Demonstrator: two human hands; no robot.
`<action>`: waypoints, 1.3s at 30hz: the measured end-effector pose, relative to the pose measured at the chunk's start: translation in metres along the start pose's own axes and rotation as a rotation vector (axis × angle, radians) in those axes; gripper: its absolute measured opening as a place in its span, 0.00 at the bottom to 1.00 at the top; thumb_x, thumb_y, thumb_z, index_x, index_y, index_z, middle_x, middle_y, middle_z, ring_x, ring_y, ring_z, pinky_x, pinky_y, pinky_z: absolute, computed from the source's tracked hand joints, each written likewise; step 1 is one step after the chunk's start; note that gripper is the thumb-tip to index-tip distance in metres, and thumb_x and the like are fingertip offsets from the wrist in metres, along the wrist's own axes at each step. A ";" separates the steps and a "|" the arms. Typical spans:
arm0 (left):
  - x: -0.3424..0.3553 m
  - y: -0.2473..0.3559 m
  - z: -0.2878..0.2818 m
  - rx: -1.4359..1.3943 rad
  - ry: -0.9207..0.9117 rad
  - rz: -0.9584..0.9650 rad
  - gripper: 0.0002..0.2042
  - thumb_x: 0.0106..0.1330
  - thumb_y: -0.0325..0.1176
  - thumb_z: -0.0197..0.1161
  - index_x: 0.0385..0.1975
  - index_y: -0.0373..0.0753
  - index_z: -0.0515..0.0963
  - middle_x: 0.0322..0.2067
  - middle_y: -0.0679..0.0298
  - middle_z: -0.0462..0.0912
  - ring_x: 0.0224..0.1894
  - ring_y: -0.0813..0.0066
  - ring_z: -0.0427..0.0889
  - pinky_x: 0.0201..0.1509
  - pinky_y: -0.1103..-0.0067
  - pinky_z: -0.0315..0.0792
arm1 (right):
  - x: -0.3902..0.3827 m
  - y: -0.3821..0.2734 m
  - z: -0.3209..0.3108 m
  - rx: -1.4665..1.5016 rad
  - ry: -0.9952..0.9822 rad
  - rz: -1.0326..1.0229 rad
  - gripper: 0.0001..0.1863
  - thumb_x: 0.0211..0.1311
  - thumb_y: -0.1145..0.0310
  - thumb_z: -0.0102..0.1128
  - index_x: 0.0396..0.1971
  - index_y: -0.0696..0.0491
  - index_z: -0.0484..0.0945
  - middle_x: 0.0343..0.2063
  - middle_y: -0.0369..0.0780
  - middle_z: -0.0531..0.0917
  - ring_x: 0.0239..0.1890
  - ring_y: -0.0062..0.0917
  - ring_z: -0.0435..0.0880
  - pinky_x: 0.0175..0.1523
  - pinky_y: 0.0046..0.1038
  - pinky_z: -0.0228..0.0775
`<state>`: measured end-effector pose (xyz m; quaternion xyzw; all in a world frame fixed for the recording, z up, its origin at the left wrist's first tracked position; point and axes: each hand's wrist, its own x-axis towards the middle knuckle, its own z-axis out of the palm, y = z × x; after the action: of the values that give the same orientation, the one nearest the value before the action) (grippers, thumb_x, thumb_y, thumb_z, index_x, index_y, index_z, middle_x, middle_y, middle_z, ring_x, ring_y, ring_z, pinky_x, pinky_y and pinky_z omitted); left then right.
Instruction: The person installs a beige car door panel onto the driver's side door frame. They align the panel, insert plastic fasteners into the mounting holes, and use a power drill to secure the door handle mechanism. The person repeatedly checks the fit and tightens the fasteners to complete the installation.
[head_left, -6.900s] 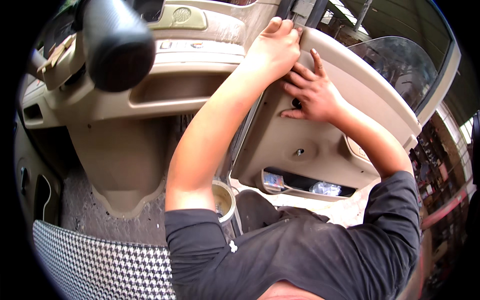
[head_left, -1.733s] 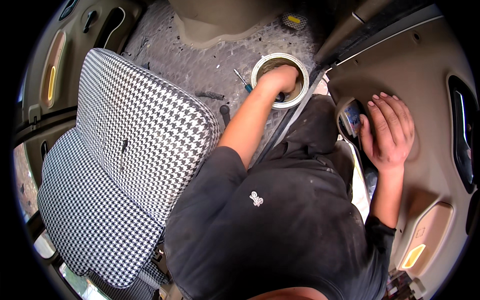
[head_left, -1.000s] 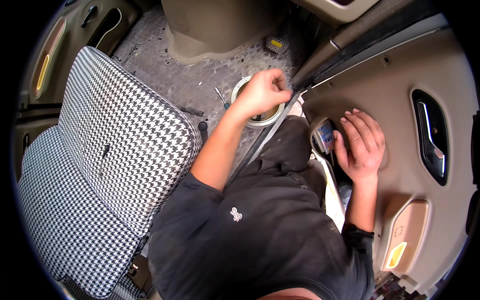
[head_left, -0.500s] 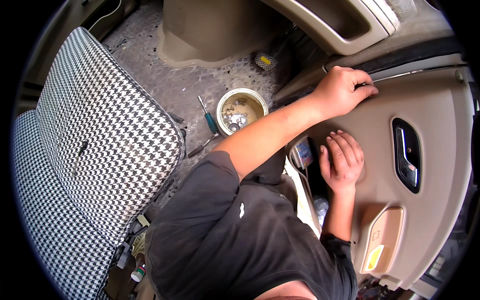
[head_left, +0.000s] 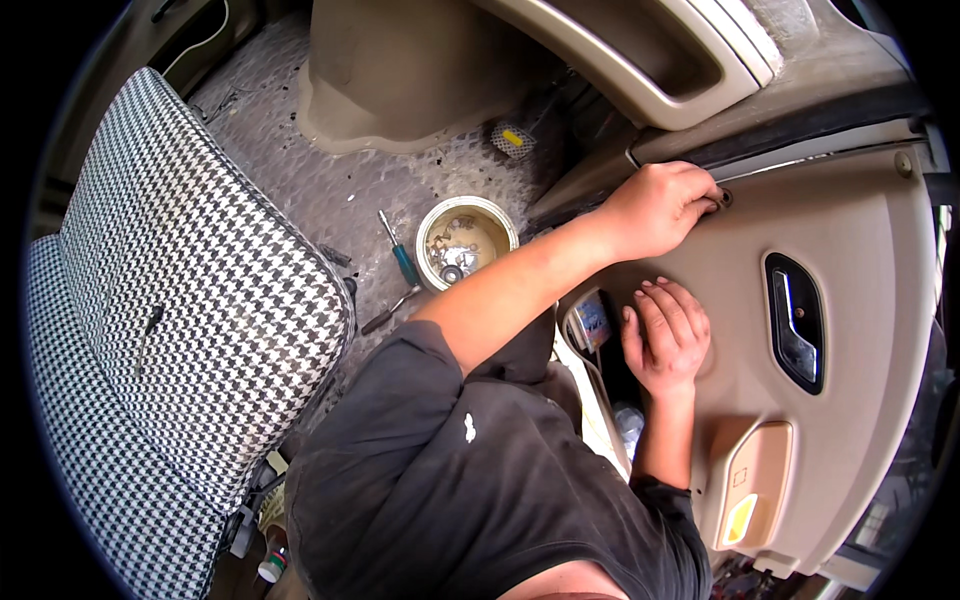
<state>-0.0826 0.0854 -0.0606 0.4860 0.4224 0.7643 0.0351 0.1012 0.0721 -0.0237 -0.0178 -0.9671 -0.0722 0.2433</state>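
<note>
My left arm reaches across to the upper part of a beige door panel [head_left: 870,260]. There my left hand [head_left: 665,208] has its thumb and fingertips pinched together beside a small dark round hole [head_left: 726,199]. Whatever may be between those fingertips is too small to make out. Below it, my right hand [head_left: 668,335] rests against the panel with nothing visible in it, its fingers loosely bent and slightly apart. A black and chrome inner door handle [head_left: 798,325] sits to the right of both hands.
Left of my arm, a round tub [head_left: 425,240] of small metal parts stands on the floor beside a teal-handled screwdriver [head_left: 403,262] and a dark-handled tool [head_left: 385,315]. A houndstooth seat [head_left: 200,270] fills the left. A yellow-marked sponge-like block [head_left: 513,140] lies farther off.
My left fingertips have drawn back slightly, so the small hole in the panel now shows. My right hand stays in place. The whole view has shifted a little.
</note>
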 end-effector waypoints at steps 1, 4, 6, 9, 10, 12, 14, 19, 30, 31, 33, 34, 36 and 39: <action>0.001 0.000 0.001 -0.011 0.002 0.006 0.08 0.62 0.22 0.68 0.39 0.34 0.86 0.35 0.55 0.87 0.37 0.57 0.87 0.42 0.70 0.81 | 0.000 -0.001 -0.001 -0.005 0.001 0.000 0.11 0.54 0.72 0.72 0.38 0.56 0.85 0.40 0.40 0.87 0.47 0.37 0.87 0.52 0.38 0.79; 0.002 0.001 0.002 -0.024 0.016 0.024 0.07 0.61 0.22 0.68 0.38 0.35 0.86 0.34 0.55 0.87 0.37 0.57 0.87 0.41 0.70 0.81 | 0.001 -0.002 -0.001 -0.011 0.003 0.001 0.11 0.53 0.72 0.72 0.38 0.56 0.85 0.39 0.40 0.87 0.47 0.37 0.87 0.51 0.37 0.80; 0.002 0.003 0.003 -0.006 0.031 0.038 0.07 0.61 0.22 0.68 0.37 0.35 0.86 0.34 0.54 0.87 0.36 0.57 0.86 0.40 0.70 0.80 | -0.001 -0.001 0.000 -0.006 0.005 0.004 0.11 0.53 0.72 0.72 0.38 0.56 0.85 0.39 0.40 0.87 0.47 0.37 0.87 0.51 0.37 0.80; 0.003 0.002 0.007 -0.030 0.063 0.043 0.07 0.60 0.22 0.68 0.37 0.35 0.86 0.33 0.54 0.86 0.36 0.56 0.86 0.40 0.70 0.80 | -0.001 0.000 -0.001 0.007 0.010 0.000 0.11 0.53 0.72 0.72 0.38 0.57 0.85 0.40 0.41 0.87 0.47 0.37 0.87 0.51 0.38 0.80; 0.004 0.005 0.007 -0.015 0.058 0.025 0.07 0.60 0.22 0.67 0.37 0.35 0.86 0.32 0.54 0.86 0.36 0.56 0.86 0.40 0.69 0.80 | -0.001 0.000 -0.001 0.002 0.007 0.009 0.11 0.54 0.72 0.71 0.38 0.57 0.85 0.40 0.41 0.87 0.47 0.38 0.87 0.52 0.38 0.80; 0.006 0.012 0.006 0.014 0.049 -0.012 0.07 0.60 0.21 0.67 0.37 0.34 0.86 0.32 0.53 0.86 0.36 0.56 0.86 0.41 0.69 0.80 | -0.001 -0.001 -0.002 -0.008 0.002 0.026 0.11 0.54 0.73 0.71 0.38 0.57 0.85 0.40 0.41 0.87 0.48 0.38 0.87 0.52 0.37 0.79; 0.008 0.017 0.004 0.055 0.029 -0.054 0.06 0.60 0.21 0.66 0.37 0.34 0.85 0.33 0.53 0.86 0.36 0.55 0.86 0.41 0.68 0.80 | -0.002 -0.002 -0.003 -0.014 0.005 0.046 0.12 0.54 0.73 0.71 0.39 0.58 0.85 0.41 0.42 0.86 0.49 0.38 0.87 0.53 0.37 0.79; 0.011 0.023 0.003 0.073 0.019 -0.097 0.06 0.61 0.21 0.66 0.36 0.33 0.85 0.33 0.52 0.86 0.35 0.54 0.86 0.41 0.67 0.80 | -0.003 -0.002 -0.003 -0.020 -0.001 0.061 0.12 0.54 0.73 0.71 0.39 0.58 0.85 0.41 0.42 0.86 0.50 0.39 0.87 0.54 0.37 0.79; 0.014 0.024 -0.002 0.061 -0.037 -0.105 0.05 0.60 0.23 0.68 0.35 0.33 0.85 0.32 0.52 0.86 0.34 0.55 0.86 0.40 0.68 0.80 | -0.004 0.001 0.000 -0.031 0.000 0.049 0.12 0.54 0.72 0.72 0.38 0.59 0.85 0.40 0.43 0.86 0.48 0.38 0.87 0.54 0.37 0.80; 0.015 0.024 -0.001 0.067 -0.036 -0.083 0.05 0.60 0.23 0.68 0.35 0.33 0.85 0.32 0.51 0.86 0.34 0.54 0.86 0.40 0.68 0.80 | -0.004 0.001 0.000 -0.034 -0.001 0.045 0.12 0.54 0.72 0.72 0.38 0.58 0.85 0.41 0.42 0.86 0.48 0.38 0.87 0.53 0.36 0.80; 0.017 0.024 -0.001 0.081 -0.036 -0.040 0.05 0.60 0.24 0.67 0.35 0.33 0.85 0.32 0.51 0.86 0.35 0.52 0.86 0.41 0.67 0.80 | -0.003 0.002 0.001 -0.039 -0.003 0.038 0.12 0.54 0.72 0.72 0.38 0.58 0.85 0.41 0.42 0.86 0.48 0.37 0.87 0.53 0.36 0.80; 0.017 0.025 0.000 0.091 -0.039 -0.048 0.05 0.60 0.24 0.67 0.34 0.33 0.85 0.32 0.50 0.86 0.35 0.51 0.85 0.42 0.67 0.80 | -0.004 0.002 0.001 -0.044 0.004 0.035 0.12 0.54 0.71 0.72 0.38 0.58 0.85 0.41 0.42 0.86 0.48 0.37 0.87 0.53 0.35 0.80; 0.018 0.030 -0.001 0.112 -0.047 -0.064 0.05 0.60 0.24 0.66 0.34 0.33 0.85 0.32 0.50 0.86 0.36 0.50 0.85 0.42 0.66 0.80 | -0.005 0.002 0.002 -0.055 0.016 0.029 0.12 0.54 0.71 0.72 0.38 0.57 0.85 0.42 0.42 0.86 0.48 0.36 0.87 0.52 0.34 0.80; 0.024 0.035 -0.004 0.168 -0.107 -0.101 0.05 0.60 0.23 0.66 0.34 0.32 0.85 0.33 0.50 0.86 0.37 0.50 0.85 0.43 0.66 0.80 | -0.005 0.003 0.002 -0.061 0.016 0.031 0.12 0.54 0.70 0.73 0.38 0.57 0.85 0.42 0.41 0.86 0.48 0.35 0.87 0.51 0.33 0.79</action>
<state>-0.0861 0.0713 -0.0203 0.5055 0.5064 0.6964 0.0551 0.1047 0.0753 -0.0278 -0.0399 -0.9620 -0.0982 0.2517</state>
